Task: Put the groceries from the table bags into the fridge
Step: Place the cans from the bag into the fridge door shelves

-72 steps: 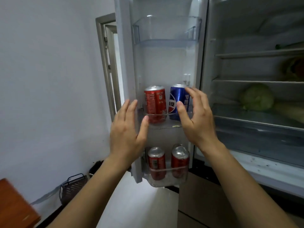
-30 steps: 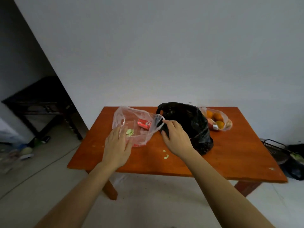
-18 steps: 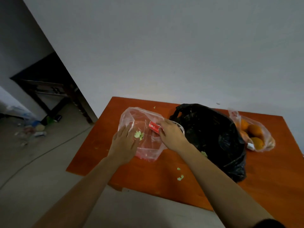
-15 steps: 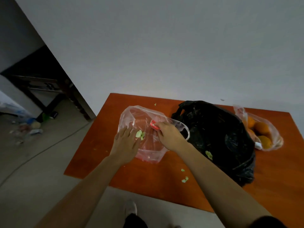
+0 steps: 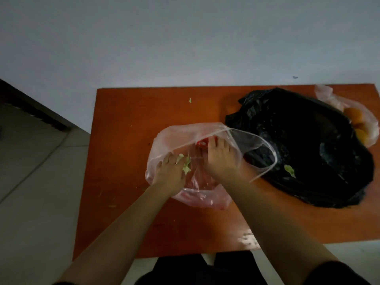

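Directly below the head camera sits an orange-brown wooden table [image 5: 127, 140] pushed against a pale wall. At its middle lies a clear pinkish plastic bag [image 5: 176, 136] with its mouth held wide. The right hand [image 5: 221, 159] reaches into that mouth, fingers curled down over a red can [image 5: 202, 143] lying inside the bag; only a small part of the can shows past the fingertips, so whether the grip is fully closed on it cannot be told. The left hand [image 5: 170, 171] lies on the near left side of the bag, fingers spread and flat, pressing the plastic down beside some pale green leaf scraps [image 5: 185, 164]. Just right of the clear bag, touching its loose handle, slumps a large black plastic bag [image 5: 304, 145] with another green scrap [image 5: 289, 170] on it. Behind the black bag, at the table's far right corner, a thin bag of oranges [image 5: 357, 120] is partly hidden.
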Demonstrator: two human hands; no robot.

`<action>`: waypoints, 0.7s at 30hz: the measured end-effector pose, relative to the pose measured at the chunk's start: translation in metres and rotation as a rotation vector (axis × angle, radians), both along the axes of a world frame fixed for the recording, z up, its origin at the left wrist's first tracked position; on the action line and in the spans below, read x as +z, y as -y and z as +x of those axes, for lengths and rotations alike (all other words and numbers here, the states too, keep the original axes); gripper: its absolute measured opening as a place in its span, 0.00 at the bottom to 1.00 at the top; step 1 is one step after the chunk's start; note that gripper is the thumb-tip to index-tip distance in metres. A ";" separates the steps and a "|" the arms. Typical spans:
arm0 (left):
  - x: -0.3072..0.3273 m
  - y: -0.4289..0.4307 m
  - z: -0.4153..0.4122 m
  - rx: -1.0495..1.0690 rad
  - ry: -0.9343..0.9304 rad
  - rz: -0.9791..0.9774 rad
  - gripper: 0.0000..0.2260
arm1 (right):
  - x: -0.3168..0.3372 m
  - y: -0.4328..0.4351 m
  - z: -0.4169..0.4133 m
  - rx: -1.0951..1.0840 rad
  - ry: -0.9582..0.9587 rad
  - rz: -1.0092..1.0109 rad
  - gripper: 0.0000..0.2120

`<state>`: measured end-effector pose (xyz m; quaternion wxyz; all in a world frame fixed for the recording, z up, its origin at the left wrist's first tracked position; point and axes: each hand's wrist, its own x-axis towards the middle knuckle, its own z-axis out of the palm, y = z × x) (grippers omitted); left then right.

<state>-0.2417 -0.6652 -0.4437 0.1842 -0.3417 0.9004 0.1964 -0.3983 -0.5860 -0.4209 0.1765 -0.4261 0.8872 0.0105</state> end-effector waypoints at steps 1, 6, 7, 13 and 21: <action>-0.006 0.003 0.001 0.001 0.006 0.029 0.25 | -0.006 0.002 0.000 -0.012 -0.020 0.023 0.27; -0.008 0.004 0.005 -0.042 0.089 0.033 0.30 | -0.021 0.014 -0.008 -0.051 -0.068 0.145 0.31; -0.007 0.004 0.005 -0.050 0.097 0.023 0.30 | -0.021 0.016 -0.009 -0.059 -0.066 0.164 0.31; -0.010 0.007 0.006 -0.086 0.146 0.017 0.34 | -0.015 0.017 -0.004 -0.119 0.013 0.101 0.30; -0.002 0.002 0.000 -0.026 0.127 0.070 0.32 | 0.014 -0.010 0.010 -0.061 0.195 -0.148 0.29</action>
